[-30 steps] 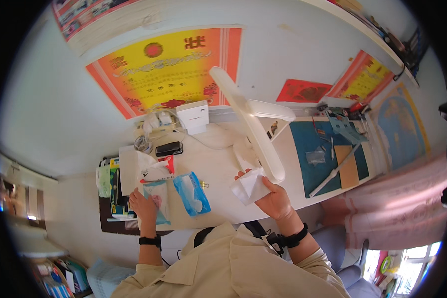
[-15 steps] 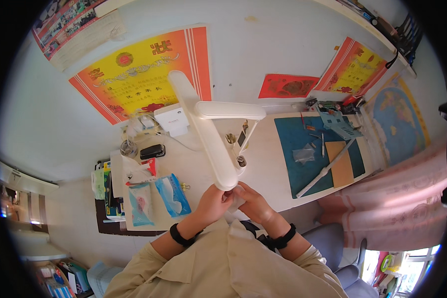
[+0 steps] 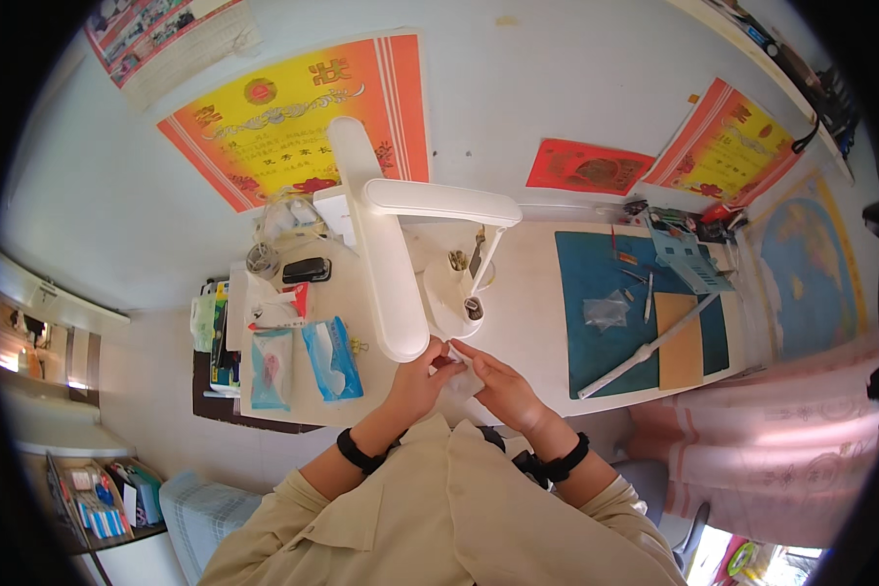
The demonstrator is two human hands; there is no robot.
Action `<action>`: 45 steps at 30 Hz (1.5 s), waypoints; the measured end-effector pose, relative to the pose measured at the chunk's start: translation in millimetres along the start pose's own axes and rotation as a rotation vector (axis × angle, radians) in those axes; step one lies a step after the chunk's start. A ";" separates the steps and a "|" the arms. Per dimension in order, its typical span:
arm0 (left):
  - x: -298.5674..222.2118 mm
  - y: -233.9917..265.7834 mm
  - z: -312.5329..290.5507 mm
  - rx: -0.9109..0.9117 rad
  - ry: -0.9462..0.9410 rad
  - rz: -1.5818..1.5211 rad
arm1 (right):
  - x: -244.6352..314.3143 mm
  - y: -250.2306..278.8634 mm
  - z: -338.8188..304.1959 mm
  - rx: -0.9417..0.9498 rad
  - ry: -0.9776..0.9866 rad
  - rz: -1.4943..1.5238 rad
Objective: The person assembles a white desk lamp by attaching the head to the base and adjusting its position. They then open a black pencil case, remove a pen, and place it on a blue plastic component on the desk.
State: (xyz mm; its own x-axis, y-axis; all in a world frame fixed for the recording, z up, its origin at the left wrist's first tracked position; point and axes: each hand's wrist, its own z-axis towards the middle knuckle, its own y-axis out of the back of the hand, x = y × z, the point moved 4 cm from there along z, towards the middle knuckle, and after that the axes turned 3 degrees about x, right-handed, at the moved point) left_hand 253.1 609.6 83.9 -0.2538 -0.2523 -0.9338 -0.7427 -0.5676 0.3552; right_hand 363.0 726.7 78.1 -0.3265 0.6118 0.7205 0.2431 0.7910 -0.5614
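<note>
At the desk's front edge, my left hand [image 3: 420, 388] and my right hand [image 3: 509, 392] are close together in front of my chest. Between them is a thin, white, tissue-like sheet [image 3: 466, 381], pinched in the fingers of both. Part of it hangs below the fingertips; its exact kind is too small to make out. The white desk lamp [image 3: 393, 278] reaches over the desk, and the near end of its head comes just above my left hand. Left of my left hand lie a blue-and-white soft pack [image 3: 332, 361] and a pale teal soft pack [image 3: 272, 369].
A green cutting mat [image 3: 596, 337] lies at right, bearing a brown board [image 3: 680, 342], a long white stick [image 3: 645, 350] and a clear plastic bag [image 3: 606, 310]. A black case [image 3: 307, 271] sits at the back left. Behind the lamp head is its base [image 3: 449, 303] with pen holders.
The view has shifted, so the lamp head appears further left and uncovers more of my fingers. My hands still pinch the white sheet, which shows more plainly between them.
</note>
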 end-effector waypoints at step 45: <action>7.5 119.2 -49.1 -0.372 0.099 -0.285 | -35.4 -21.9 47.8 -0.199 0.489 -1.206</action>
State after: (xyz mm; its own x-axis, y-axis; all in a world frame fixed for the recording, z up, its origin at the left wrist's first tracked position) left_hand 193.1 501.7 121.4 0.0013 -0.1086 -0.9941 -0.4973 -0.8625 0.0936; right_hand 325.6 687.3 45.5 -0.0802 -0.5677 0.8193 0.1770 0.8008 0.5722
